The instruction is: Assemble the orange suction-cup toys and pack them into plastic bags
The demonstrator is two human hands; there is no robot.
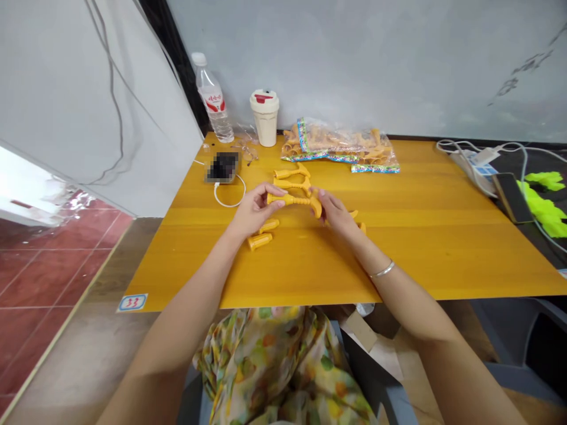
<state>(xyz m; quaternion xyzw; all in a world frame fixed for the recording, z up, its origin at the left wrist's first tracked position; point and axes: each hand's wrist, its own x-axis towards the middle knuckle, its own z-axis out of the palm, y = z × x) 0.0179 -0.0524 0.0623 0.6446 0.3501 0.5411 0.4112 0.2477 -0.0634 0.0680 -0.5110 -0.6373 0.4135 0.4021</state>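
Over the middle of the table, a yellow plastic toy hammer (pixel 300 200) lies level between my hands. My left hand (pixel 256 209) pinches its handle end between thumb and fingers. At the curved head end, my right hand (pixel 335 211) has its fingers closed on the hammer. Just beyond lie two more yellow toy hammers (pixel 290 173), side by side. Nearer to me, below my left hand, are two loose yellow handle pieces (pixel 260 241). Other yellow pieces (pixel 362 227) show beside my right hand, partly hidden by it.
Clear bags of yellow parts (pixel 341 144) lie along the table's back edge. A water bottle (pixel 213 100), a lidded cup (pixel 266 118) and a blurred device (pixel 224 167) with a white cable stand back left. At right are a phone (pixel 511 198), cables and bright green pieces (pixel 544 206).
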